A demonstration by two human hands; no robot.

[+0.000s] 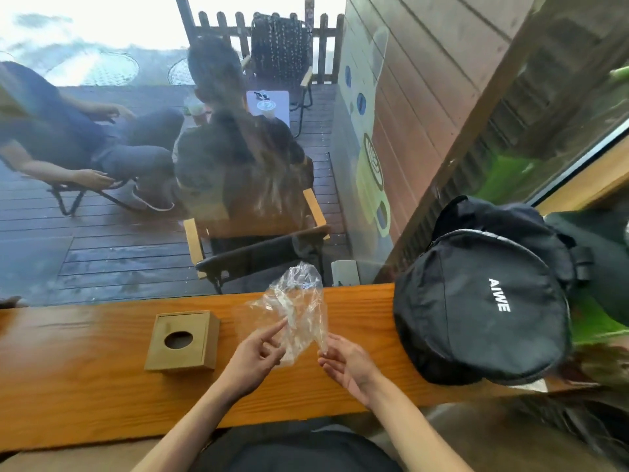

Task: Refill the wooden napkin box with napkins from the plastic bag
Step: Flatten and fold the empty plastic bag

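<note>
A clear, crumpled plastic bag [295,311] is held up over the wooden counter [85,396]; I see no napkins in it. My left hand [257,356] pinches the bag's lower left side, index finger stretched along the film. My right hand [343,361] grips its lower right edge between thumb and fingers. The wooden napkin box [183,340] stands on the counter left of my left hand, lid on, with a round hole in the top. No napkin shows in the hole.
A black backpack [483,301] sits on the counter to the right, close to my right hand. Behind the counter is a glass window; outside, two people sit on chairs on a wet wooden deck.
</note>
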